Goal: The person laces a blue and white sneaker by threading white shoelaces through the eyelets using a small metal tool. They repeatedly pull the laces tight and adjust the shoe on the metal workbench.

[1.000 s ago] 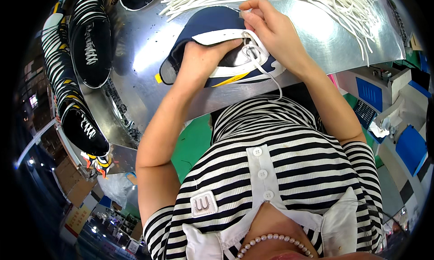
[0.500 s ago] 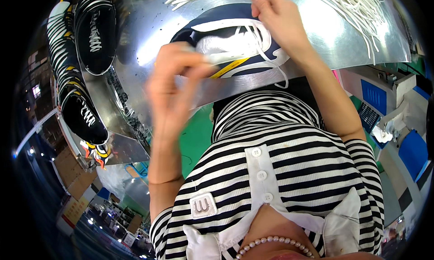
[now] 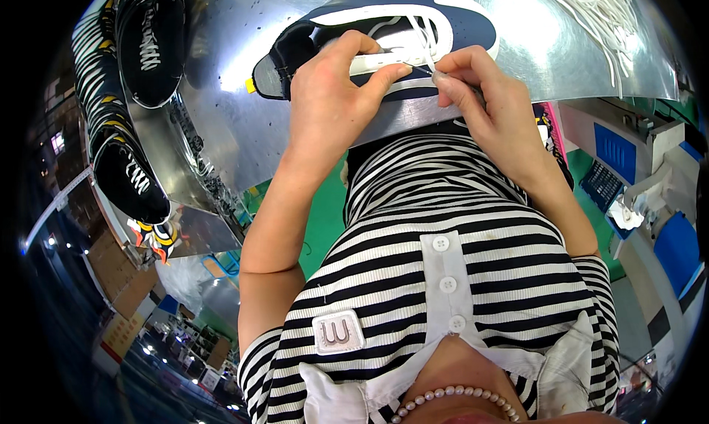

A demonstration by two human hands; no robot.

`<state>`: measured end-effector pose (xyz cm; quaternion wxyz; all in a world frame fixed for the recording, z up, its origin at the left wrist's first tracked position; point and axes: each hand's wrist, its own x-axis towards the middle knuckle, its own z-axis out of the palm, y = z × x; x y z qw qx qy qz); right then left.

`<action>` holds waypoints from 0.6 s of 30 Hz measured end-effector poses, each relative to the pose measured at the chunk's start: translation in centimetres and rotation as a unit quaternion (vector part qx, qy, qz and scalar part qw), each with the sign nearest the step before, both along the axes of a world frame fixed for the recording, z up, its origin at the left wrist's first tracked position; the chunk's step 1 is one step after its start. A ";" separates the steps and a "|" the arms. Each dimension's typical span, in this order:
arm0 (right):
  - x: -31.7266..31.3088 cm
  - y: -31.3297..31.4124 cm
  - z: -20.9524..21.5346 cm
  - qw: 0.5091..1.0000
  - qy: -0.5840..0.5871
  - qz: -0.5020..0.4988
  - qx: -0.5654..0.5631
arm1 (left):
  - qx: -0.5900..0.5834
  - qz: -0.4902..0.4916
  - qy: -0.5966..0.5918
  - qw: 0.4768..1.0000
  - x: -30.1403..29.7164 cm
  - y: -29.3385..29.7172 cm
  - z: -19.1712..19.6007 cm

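A navy and white sneaker (image 3: 473, 25) lies on its side across the metal tabletop, toe to the right and heel to the left. White lace (image 3: 425, 36) loops over its opening near the toe. My left hand (image 3: 332, 103) grips the near white eyelet edge of the sneaker, thumb in front and fingers toward the opening. Close by, my right hand (image 3: 491, 103) pinches a thin dark needle-like tool (image 3: 419, 69). Its far end meets the eyelet edge beside my left thumb. Whether lace is caught on the tool is too small to tell.
A bundle of loose white laces (image 3: 598, 25) hangs over the table at the far right. Black shoes with white stripes (image 3: 151, 47) stand in a row at the left. The metal table's (image 3: 546, 84) near edge runs just in front of my body.
My left hand has come to rest on the sneaker's eyelet edge. My right hand has dropped from the far side to the near edge, where the thin tool now shows. The heel is uncovered.
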<state>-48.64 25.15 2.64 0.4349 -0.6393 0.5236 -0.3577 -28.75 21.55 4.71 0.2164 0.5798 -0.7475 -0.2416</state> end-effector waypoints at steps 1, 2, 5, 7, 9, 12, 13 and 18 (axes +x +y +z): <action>0.0 0.0 0.0 1.000 0.001 0.001 0.004 | -0.001 -0.002 0.004 1.000 0.2 0.0 -0.1; -0.1 -0.1 0.1 1.000 0.004 0.004 0.008 | -0.003 -0.002 0.010 1.000 0.3 0.0 -0.3; -0.2 -0.3 0.5 0.999 0.030 0.018 0.035 | -0.006 -0.003 0.020 1.000 0.3 0.0 -0.3; -0.1 -0.6 0.5 0.998 0.033 0.021 0.046 | -0.011 -0.014 0.030 0.999 0.2 0.0 -0.3; 0.3 -0.8 0.1 0.999 0.016 0.015 0.049 | -0.017 -0.036 0.046 0.998 0.3 0.2 -0.3; 1.4 -1.6 0.2 0.997 0.011 0.007 0.072 | -0.105 -0.111 0.045 0.987 0.5 0.3 -1.5; 2.0 -1.9 -0.2 0.999 0.012 -0.001 0.052 | -0.128 -0.129 0.038 0.983 0.6 0.4 -1.7; 0.8 -2.9 -0.3 0.996 0.064 0.049 0.028 | -0.178 -0.120 0.031 0.976 0.5 0.7 -2.3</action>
